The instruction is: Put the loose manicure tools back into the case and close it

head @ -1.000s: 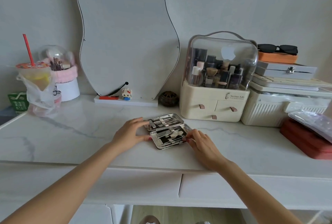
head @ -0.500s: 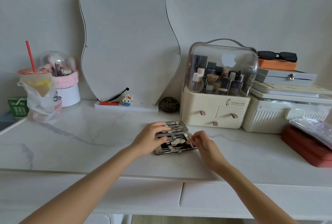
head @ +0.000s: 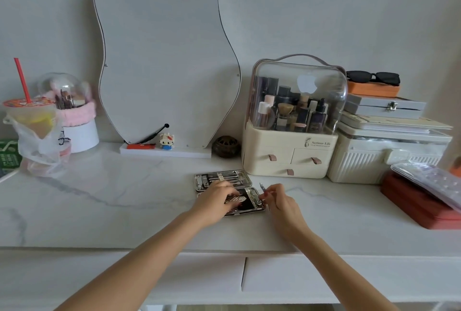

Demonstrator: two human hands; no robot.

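Marble top [head: 124,198]: left hand [head: 214,201] flat on case [head: 245,207]; right hand [head: 279,198] pinches tool [head: 262,186].

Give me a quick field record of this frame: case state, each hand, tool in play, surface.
case: silver metal manicure case, lying open on the table, both halves showing tools under straps
left hand: left hand rests on the near half of the case, fingers spread over the tools
right hand: right hand pinches a small thin metal tool beside the case's right edge
tool in play: tip points up, not yet in a slot
surface: white marble-look tabletop
task status: case not closed
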